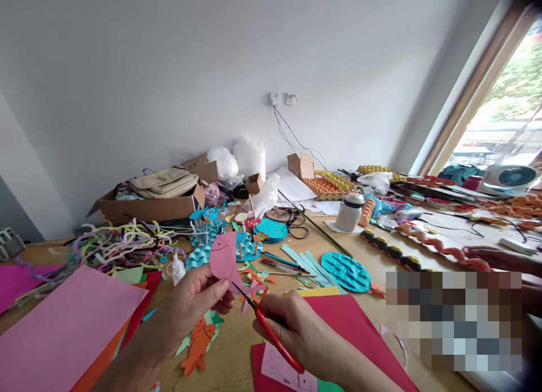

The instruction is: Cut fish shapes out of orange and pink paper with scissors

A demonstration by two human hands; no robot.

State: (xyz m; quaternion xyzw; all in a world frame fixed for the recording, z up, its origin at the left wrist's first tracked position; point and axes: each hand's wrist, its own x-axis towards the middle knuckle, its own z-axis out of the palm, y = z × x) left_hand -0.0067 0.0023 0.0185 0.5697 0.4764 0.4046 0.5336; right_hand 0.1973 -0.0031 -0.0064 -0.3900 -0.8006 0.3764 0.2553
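My left hand [203, 296] pinches a pink paper fish [223, 256] by its lower edge, with a drawn eye and curved line showing on it. Red-handled scissors [277, 341] are gripped in my right hand [292, 330], and their blades meet the paper near the fish's tail. Below my hands lie orange paper fish cutouts [199, 344] and green paper pieces. Under my right wrist, a pink sheet with a drawn outline [282, 369] rests on a red paper sheet [347, 324].
Pink paper [71, 330] and pipe cleaners [139, 239] lie at left. Blue paper discs [345, 271], a white jar [350, 213] and egg-carton strips [393, 248] stand farther right. Another person's hand [495, 259] reaches in there. A cardboard box [148, 211] holds a bag at the back.
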